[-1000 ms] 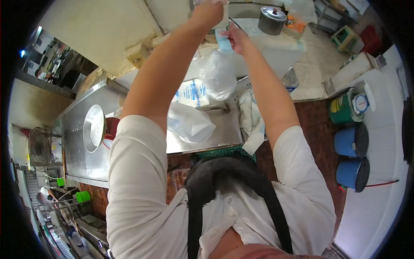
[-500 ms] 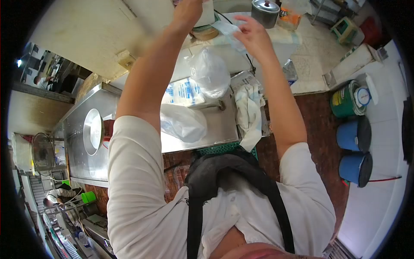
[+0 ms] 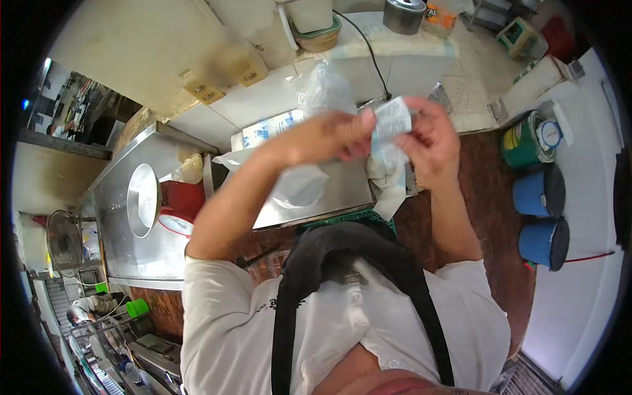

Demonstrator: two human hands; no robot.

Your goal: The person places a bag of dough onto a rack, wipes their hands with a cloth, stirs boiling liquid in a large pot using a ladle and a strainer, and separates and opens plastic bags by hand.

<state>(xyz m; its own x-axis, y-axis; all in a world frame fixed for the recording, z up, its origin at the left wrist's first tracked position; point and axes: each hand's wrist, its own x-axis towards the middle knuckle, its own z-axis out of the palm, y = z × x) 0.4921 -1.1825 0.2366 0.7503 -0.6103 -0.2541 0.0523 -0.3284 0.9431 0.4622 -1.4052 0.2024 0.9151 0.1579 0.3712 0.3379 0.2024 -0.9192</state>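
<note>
Both hands are raised over the steel counter (image 3: 345,191), holding a small pale blue-white packet with fine print (image 3: 393,120). My left hand (image 3: 339,133) pinches its left edge between thumb and fingers. My right hand (image 3: 434,141) has its fingers curled around the other side. Behind my left forearm lie two clear plastic bags, one at the wall (image 3: 324,89) and one nearer me (image 3: 301,186); their contents are unclear. A white pack with blue print (image 3: 271,128) is partly covered by that arm. Below my hands a whitish cloth (image 3: 391,194) hangs over the counter's front.
To the left stand a red scale (image 3: 182,199) and its round metal pan (image 3: 143,200). A lidded pot (image 3: 403,18) and plastic containers (image 3: 318,33) sit on the back ledge, with a black cable (image 3: 370,49) hanging down. Blue buckets (image 3: 536,191) line the right wall.
My hands have come down and toward me from the back ledge. My left hand has joined my right on the pale packet, which the right hand held alone near the ledge.
</note>
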